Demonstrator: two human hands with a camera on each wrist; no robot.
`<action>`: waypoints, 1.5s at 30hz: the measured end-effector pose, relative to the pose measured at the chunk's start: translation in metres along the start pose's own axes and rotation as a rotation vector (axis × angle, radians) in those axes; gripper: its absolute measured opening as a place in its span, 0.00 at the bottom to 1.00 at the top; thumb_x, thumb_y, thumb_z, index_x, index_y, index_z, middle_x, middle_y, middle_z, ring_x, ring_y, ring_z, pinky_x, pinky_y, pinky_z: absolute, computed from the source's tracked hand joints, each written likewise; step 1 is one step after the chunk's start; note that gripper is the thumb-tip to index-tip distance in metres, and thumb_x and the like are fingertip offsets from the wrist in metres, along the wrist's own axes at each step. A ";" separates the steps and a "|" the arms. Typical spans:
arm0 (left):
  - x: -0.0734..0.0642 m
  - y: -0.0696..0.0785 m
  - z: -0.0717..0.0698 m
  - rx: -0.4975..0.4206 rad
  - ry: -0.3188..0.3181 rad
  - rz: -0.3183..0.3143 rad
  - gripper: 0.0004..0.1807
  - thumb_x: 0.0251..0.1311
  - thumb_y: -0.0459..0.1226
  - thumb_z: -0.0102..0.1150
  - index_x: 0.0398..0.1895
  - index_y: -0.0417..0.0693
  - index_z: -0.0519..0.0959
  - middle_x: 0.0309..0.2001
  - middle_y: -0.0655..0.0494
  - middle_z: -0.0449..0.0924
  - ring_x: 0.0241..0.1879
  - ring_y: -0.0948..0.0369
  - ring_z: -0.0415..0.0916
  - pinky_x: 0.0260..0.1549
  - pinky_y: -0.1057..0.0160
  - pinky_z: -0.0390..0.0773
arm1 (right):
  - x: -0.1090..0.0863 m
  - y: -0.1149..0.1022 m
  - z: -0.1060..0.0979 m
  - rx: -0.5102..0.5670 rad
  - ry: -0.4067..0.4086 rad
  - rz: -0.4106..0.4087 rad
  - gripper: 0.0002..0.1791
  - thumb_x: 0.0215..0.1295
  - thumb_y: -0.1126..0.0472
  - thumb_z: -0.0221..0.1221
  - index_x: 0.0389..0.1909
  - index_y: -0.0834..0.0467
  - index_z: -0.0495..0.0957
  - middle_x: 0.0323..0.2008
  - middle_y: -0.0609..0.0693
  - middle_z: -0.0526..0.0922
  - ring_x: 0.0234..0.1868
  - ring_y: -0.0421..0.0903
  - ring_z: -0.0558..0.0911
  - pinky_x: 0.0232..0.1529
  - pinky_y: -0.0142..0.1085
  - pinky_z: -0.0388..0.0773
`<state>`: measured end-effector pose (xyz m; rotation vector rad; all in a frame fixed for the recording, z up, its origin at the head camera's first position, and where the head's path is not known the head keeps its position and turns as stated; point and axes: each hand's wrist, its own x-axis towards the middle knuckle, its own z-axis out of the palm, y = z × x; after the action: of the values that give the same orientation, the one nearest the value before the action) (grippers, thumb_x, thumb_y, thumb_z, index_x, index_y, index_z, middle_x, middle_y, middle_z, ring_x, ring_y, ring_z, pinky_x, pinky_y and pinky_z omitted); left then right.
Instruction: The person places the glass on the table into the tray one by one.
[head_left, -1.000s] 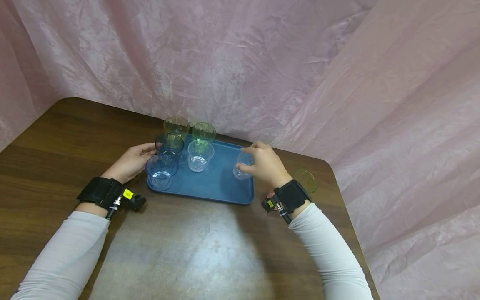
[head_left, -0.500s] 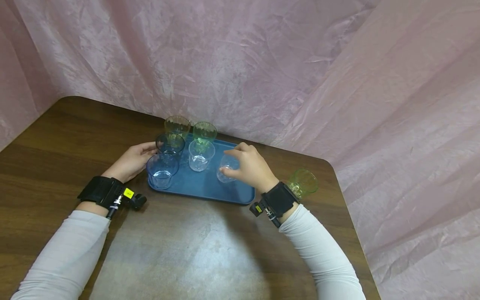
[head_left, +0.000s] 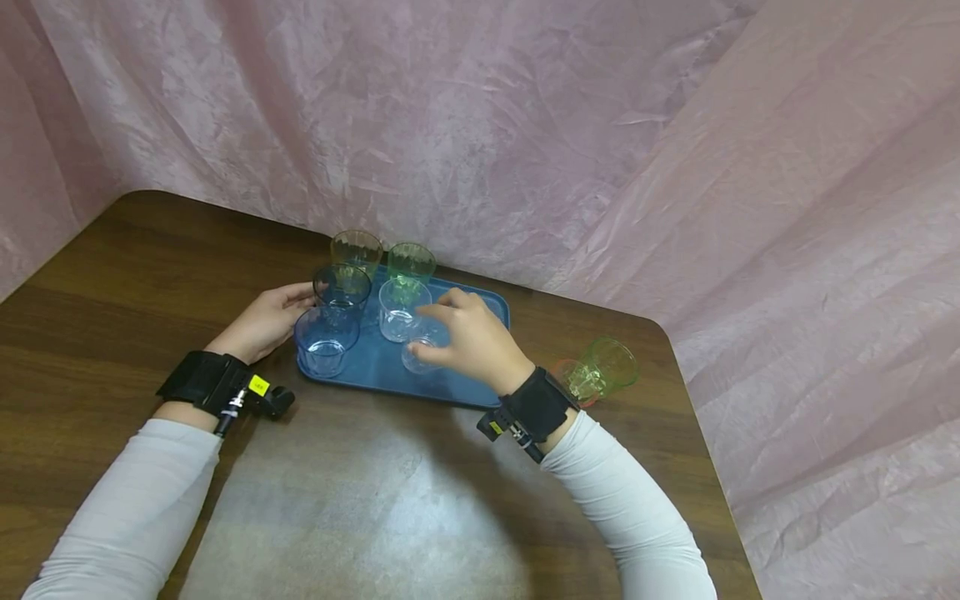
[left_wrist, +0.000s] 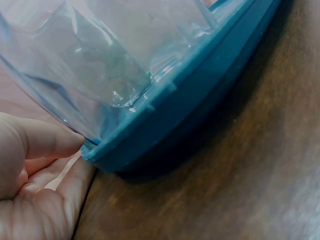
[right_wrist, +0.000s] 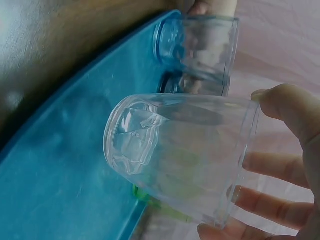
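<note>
My left hand (head_left: 270, 321) pinches the left end of a blue tray (left_wrist: 165, 112), with a finger or thumb at its rim. My right hand (head_left: 478, 343) holds a clear plastic cup (right_wrist: 185, 145) near its rim, upright over the tray; whether its base touches the tray I cannot tell. Left of it stands another clear cup (head_left: 396, 321). A blue-tinted cup (head_left: 326, 348) and a dark grey cup (head_left: 341, 292) stand at the tray's left end, close to my left hand. Behind are an amber cup (head_left: 356, 248) and a green cup (head_left: 412, 262).
A yellow-green cup (head_left: 613, 365) lies tilted on the wooden table (head_left: 645, 450) to the right, against a reddish cup (head_left: 567, 377) partly hidden by my right wrist. A pink curtain (head_left: 480, 125) hangs behind the table's back edge.
My right hand has moved left over the tray with the clear cup, close to the other clear cup. The reddish cup has come into sight. My left hand stays at the tray.
</note>
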<state>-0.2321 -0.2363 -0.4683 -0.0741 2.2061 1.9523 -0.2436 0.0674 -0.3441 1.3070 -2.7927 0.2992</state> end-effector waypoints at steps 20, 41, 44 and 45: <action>0.000 0.002 0.001 -0.013 0.006 0.005 0.27 0.74 0.34 0.38 0.73 0.38 0.50 0.73 0.34 0.50 0.70 0.46 0.51 0.67 0.46 0.58 | 0.005 -0.018 0.018 -0.010 -0.019 -0.059 0.29 0.58 0.38 0.60 0.57 0.49 0.78 0.48 0.51 0.73 0.43 0.46 0.72 0.36 0.37 0.76; 0.000 0.000 0.000 -0.001 0.009 0.007 0.27 0.74 0.34 0.39 0.73 0.38 0.51 0.72 0.34 0.51 0.70 0.46 0.52 0.66 0.45 0.59 | 0.007 -0.023 0.026 -0.087 -0.003 -0.101 0.28 0.61 0.38 0.57 0.57 0.50 0.78 0.50 0.52 0.77 0.43 0.48 0.75 0.39 0.39 0.80; 0.000 0.000 0.001 -0.003 0.001 0.021 0.27 0.74 0.34 0.38 0.73 0.37 0.51 0.72 0.34 0.50 0.70 0.45 0.51 0.67 0.45 0.59 | 0.007 -0.023 0.027 -0.092 0.004 -0.102 0.28 0.62 0.39 0.56 0.56 0.50 0.78 0.50 0.52 0.77 0.43 0.49 0.75 0.39 0.40 0.81; 0.000 0.000 0.001 -0.005 -0.003 0.026 0.27 0.74 0.34 0.38 0.73 0.37 0.51 0.73 0.34 0.49 0.70 0.45 0.50 0.67 0.45 0.58 | 0.007 -0.023 0.028 -0.093 0.005 -0.104 0.27 0.62 0.39 0.55 0.56 0.51 0.78 0.50 0.52 0.78 0.44 0.49 0.76 0.39 0.40 0.81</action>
<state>-0.2322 -0.2357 -0.4681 -0.0435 2.2113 1.9702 -0.2300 0.0424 -0.3668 1.4208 -2.6870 0.1653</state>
